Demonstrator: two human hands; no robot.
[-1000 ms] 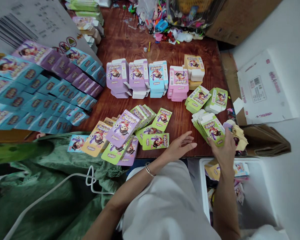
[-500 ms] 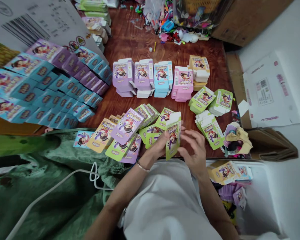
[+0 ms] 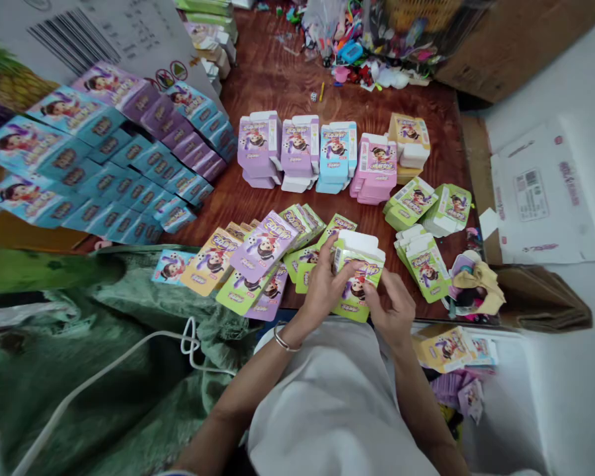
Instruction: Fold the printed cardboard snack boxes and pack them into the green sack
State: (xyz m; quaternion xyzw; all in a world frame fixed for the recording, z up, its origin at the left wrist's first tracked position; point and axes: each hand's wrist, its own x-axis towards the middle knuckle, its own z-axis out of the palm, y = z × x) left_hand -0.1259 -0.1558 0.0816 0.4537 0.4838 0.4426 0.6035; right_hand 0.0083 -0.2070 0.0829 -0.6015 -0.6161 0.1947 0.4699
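Surface: you work at a reddish wooden desk (image 3: 277, 73), its near edge just above your lap, a white wall to your right.
Held thing: a green carton (image 3: 357, 277), lime green with a cartoon child and purple lettering on its face and white flaps at its far end.
Where it is: above the near edge of the desk, right of centre, raised off the wood between your two hands.
Axis: its long axis runs from the near edge toward the far edge, leaning a little right; the white open flaps point away from you, the printed face up.
Left hand (image 3: 322, 285): your fingers curl round the carton's left side, the thumb lying across its face.
Right hand (image 3: 391, 309): your fingers pinch the carton's near right corner, closed on it.
Beside it: flat cartons (image 3: 258, 254) in green, purple and yellow lie fanned just left of your left hand; a green stack (image 3: 424, 261) lies just right.
Far row: folded boxes (image 3: 334, 158) in purple, blue, pink and yellow stand toward the middle of the desk.
White bin (image 3: 518, 396): below the desk's near right corner; it holds loose yellow and purple cartons.
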